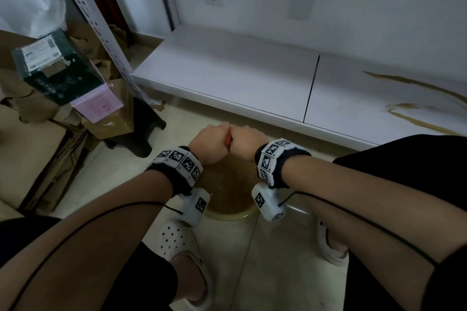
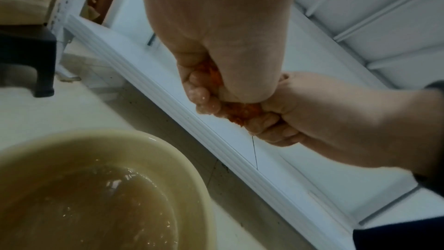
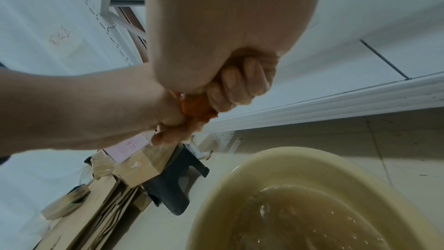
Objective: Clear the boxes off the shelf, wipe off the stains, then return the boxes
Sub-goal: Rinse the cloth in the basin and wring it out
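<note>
Above the basin [image 2: 153, 140] (murky brown water [image 2: 96, 206]), both fists round an orange cloth [image 2: 242, 111].

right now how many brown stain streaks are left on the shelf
2, both on the right panel of the shelf: an upper streak curving toward the right edge, and a lower streak near the front lip. More may lie beyond the frame's right edge.

Glossy plastic basin [image 3: 230, 182], smooth white shelf [image 1: 227, 68], cardboard boxes [image 1: 111, 118]

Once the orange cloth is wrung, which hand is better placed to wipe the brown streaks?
Probably the right hand: brown streaks lie on its side of the white shelf board; both hands grip the orange cloth.
</note>
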`<state>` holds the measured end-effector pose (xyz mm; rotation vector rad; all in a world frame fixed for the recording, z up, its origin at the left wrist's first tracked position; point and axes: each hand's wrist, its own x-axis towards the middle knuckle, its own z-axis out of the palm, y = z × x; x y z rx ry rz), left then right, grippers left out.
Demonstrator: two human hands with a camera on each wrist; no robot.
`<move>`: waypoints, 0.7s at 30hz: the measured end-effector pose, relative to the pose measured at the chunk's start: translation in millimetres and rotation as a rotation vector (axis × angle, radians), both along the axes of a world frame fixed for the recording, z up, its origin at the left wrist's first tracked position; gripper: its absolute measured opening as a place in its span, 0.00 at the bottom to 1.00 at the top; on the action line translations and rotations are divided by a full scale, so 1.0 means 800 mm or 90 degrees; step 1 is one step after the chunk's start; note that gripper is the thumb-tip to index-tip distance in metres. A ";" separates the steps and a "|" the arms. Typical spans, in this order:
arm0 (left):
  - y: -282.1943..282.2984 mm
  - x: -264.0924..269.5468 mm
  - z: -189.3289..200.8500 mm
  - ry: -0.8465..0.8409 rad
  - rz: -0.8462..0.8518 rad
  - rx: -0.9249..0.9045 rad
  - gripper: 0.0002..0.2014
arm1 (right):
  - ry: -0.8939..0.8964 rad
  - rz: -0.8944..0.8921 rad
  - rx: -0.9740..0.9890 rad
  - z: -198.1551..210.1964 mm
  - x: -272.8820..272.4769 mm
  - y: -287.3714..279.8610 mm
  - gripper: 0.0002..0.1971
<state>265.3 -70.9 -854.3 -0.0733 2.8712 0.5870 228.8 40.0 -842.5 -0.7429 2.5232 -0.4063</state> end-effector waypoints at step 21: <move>0.002 -0.013 0.008 -0.132 0.062 0.278 0.29 | 0.012 -0.012 0.021 -0.008 -0.015 0.010 0.18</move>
